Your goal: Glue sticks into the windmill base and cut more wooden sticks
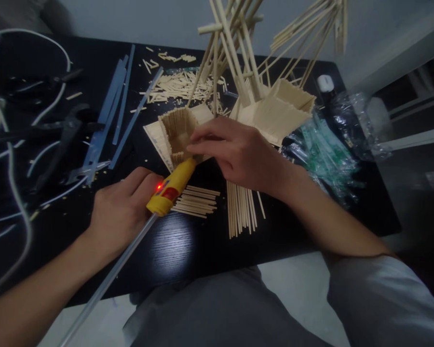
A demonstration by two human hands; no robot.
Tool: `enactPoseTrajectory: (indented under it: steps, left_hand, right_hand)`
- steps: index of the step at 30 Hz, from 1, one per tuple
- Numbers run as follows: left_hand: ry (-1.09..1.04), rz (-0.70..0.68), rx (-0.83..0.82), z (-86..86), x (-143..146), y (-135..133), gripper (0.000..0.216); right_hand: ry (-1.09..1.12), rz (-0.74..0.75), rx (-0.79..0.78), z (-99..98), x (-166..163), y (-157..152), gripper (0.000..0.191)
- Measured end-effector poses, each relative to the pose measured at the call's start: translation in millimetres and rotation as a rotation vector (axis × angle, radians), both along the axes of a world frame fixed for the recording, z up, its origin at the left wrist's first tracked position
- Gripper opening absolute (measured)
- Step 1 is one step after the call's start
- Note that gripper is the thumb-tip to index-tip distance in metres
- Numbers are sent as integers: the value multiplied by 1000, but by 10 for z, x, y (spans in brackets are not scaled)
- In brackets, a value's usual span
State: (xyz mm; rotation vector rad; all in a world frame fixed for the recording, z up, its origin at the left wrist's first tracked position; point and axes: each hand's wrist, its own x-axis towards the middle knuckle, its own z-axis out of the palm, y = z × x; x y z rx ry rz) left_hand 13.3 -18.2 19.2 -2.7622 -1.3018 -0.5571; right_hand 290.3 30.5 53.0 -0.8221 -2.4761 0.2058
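My left hand (125, 207) is wrapped round a yellow hot glue gun (176, 185), whose red light is lit. A long clear glue stick (110, 277) sticks out of its back end toward me. The gun's nose points at a small box-like part made of wooden sticks (175, 127) on the table. At the near right edge of that part is my right hand (238, 149), thumb and fingers pinched together; what lies between the fingertips is hidden. Just below lie a short row of sticks (198, 201) and a longer row of sticks (241, 207).
Tall stick structures (235, 53) and a stick-walled box (284, 103) stand behind my right hand. Stick offcuts (181, 86) lie at the back. Blue strips (117, 103), pliers (72, 120) and a white cable (10, 178) are left; plastic packaging (329, 149) is right.
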Motion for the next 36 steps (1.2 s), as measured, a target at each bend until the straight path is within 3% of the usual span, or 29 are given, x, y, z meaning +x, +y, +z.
enactPoseTrajectory:
  steps: [8, 12, 23, 36]
  left_hand:
    - [-32, -73, 102, 62, 19, 21, 14]
    - [-50, -133, 66, 64, -15, 29, 16]
    - [-1, -99, -22, -30, -71, 67, 19]
    - [-9, -51, -3, -63, -69, 65, 17]
  right_hand:
    - [-23, -28, 7, 23, -4, -11, 41]
    - [-37, -43, 19, 35, -9, -18, 42]
    - [-59, -51, 37, 55, -16, -36, 38]
    - [-22, -23, 40, 54, -8, -46, 36]
